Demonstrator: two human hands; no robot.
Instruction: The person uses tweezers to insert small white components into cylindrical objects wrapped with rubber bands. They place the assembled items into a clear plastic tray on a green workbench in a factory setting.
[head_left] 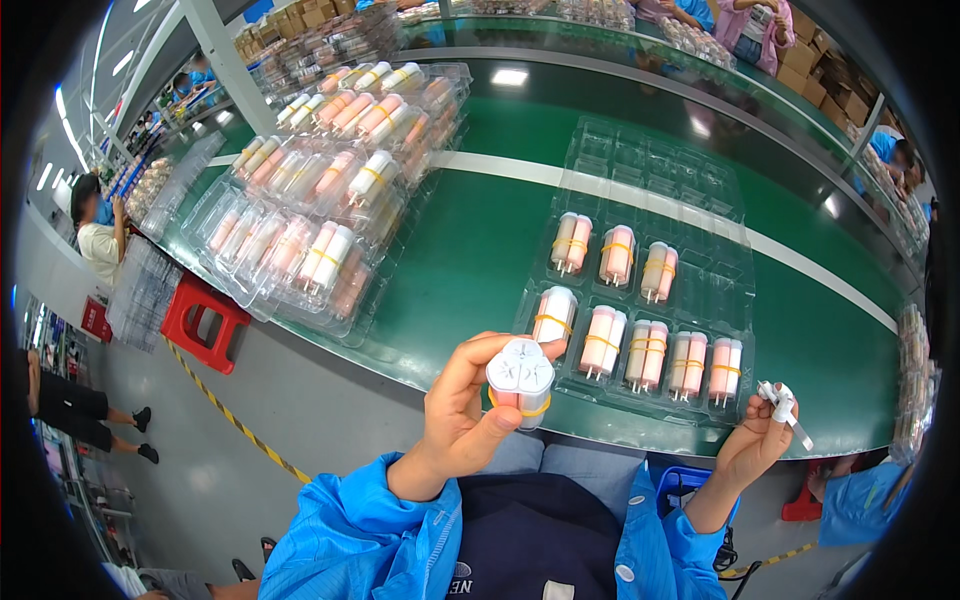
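My left hand (458, 415) grips a banded bundle of pink and white cylinders (535, 408) between thumb and fingers. Its white three-lobed end cap (521, 366) faces up, with dark marks on it. A yellow rubber band goes round the bundle. At the right, near the belt's front edge, my right hand (752, 447) has its fingers closed about a small white piece (780, 400) with a narrow strip sticking out; its exact kind is unclear. Between and beyond my hands lies a clear plastic tray (715, 309) with several similar bundles (600, 342), white prongs pointing toward me.
The trays rest on a green conveyor belt (490, 215) with a white stripe. Stacked clear trays of bundles (300, 255) rise at the left. A red stool (205, 322) stands beside the belt. A blue basket (685, 480) is below the front edge, near my right forearm. Other people work farther off.
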